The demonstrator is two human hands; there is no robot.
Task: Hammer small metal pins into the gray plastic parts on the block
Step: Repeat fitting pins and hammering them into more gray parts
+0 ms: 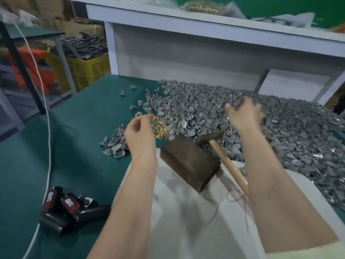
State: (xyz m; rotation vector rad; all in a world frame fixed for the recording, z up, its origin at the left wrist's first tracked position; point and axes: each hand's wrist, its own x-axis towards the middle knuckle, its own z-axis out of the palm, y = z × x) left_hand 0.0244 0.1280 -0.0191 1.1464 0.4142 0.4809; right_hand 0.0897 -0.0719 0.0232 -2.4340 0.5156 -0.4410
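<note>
- Left hand [140,131]: fingertips pinched beside the brass pins [161,126]; grasp unclear.
- Right hand [244,116]: blurred fingers on the gray plastic parts [280,128]; grasp unclear.
- One block [188,163] and one hammer [224,157] lie between the wrists.
- Two red labels [70,201], unreadable.

Bare left hand [139,132], bare right hand [243,115], bare forearms, pale sleeve edge on right arm

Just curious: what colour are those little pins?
The pins are shiny gold, seen best in the head view.

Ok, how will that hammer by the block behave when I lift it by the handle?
Probably head-heavy: the hammer has a dark metal head on a slim wooden handle, so it may dip forward. It looks stiff. Its head lies among loose gray plastic parts, so lifting may scatter some.
</note>
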